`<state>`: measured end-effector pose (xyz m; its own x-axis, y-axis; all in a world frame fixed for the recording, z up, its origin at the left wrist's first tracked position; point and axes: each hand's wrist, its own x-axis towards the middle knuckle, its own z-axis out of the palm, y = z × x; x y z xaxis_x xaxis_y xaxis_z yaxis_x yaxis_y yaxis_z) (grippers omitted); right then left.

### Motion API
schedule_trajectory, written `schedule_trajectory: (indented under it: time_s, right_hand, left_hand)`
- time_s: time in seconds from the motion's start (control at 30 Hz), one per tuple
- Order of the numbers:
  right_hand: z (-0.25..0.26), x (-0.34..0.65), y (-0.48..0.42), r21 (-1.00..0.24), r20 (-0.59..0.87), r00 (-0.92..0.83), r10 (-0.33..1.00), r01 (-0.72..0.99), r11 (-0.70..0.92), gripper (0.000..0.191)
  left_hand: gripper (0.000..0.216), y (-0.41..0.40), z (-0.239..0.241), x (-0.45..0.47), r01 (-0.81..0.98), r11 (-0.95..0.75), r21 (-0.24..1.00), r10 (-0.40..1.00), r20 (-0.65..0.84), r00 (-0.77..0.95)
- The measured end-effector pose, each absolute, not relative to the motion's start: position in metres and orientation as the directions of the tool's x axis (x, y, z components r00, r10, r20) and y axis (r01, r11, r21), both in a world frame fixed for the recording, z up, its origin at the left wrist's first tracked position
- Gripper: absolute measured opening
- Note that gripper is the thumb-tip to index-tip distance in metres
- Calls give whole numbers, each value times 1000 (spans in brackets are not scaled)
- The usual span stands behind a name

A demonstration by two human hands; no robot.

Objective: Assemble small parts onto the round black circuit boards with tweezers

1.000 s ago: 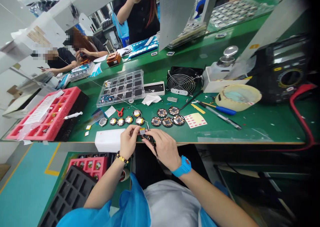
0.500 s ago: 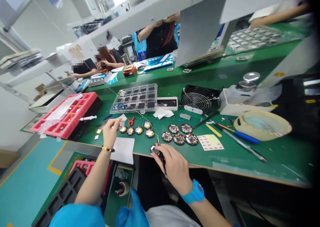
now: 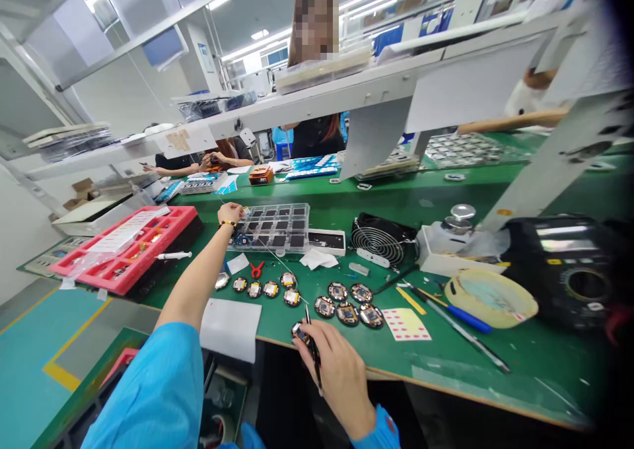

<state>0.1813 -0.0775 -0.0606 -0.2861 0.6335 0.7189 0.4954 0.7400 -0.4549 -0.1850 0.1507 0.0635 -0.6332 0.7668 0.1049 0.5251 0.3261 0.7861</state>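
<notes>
My left hand [image 3: 231, 213] reaches over the far left corner of a clear compartment box [image 3: 282, 241]. Its fingertips are together beside a small yellow-and-white piece; what they pinch is too small to make out. My right hand [image 3: 337, 370] grips black tweezers [image 3: 312, 351] and a small round circuit board [image 3: 299, 331] at the bench's front edge. Round boards with white-and-yellow parts [image 3: 271, 289] lie in a group ahead of it. Another group of bare-looking round boards [image 3: 347, 313] lies to the right, beside a sheet of pink-dotted stickers [image 3: 406, 324].
A pink foam tray [image 3: 123, 251] stands at left, with a white syringe [image 3: 174, 255] alongside. Red pliers [image 3: 256, 270], white cloth [image 3: 232, 329], a fan [image 3: 379, 241], pens [image 3: 465, 317] and a yellowish dish [image 3: 490, 297] lie about. Beyond the shelf, a person [image 3: 317, 132] stands.
My left hand has moved forward from the small parts near the white cloth to the compartment box. My right hand still holds the tweezers and board. The view has tilted upward.
</notes>
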Motion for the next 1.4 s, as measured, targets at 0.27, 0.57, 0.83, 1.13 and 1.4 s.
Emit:
schedule_trajectory:
  time_s: [0.27, 0.57, 0.83, 1.13, 1.4]
  right_hand:
    - [-61, 183, -78, -456, 696, -326, 640, 488, 744, 14]
    - [-60, 187, -80, -487, 622, -390, 679, 486, 726, 20]
    - [-49, 201, -87, -494, 592, -428, 683, 477, 727, 20]
    - [-64, 300, -66, -571, 621, -77, 780, 638, 517, 29]
    - [-46, 319, -7, -612, 572, -58, 818, 635, 472, 31]
  left_hand:
    - [35, 134, 78, -185, 650, 353, 673, 791, 158, -592]
    - [29, -1, 53, -151, 793, 37, 608, 886, 347, -307]
    - [23, -69, -7, -57, 863, -398, 312, 887, 369, 276]
    - [19, -61, -38, -20, 917, -363, 166, 803, 555, 218]
    - [15, -65, -46, -24, 842, -460, 283, 811, 519, 269]
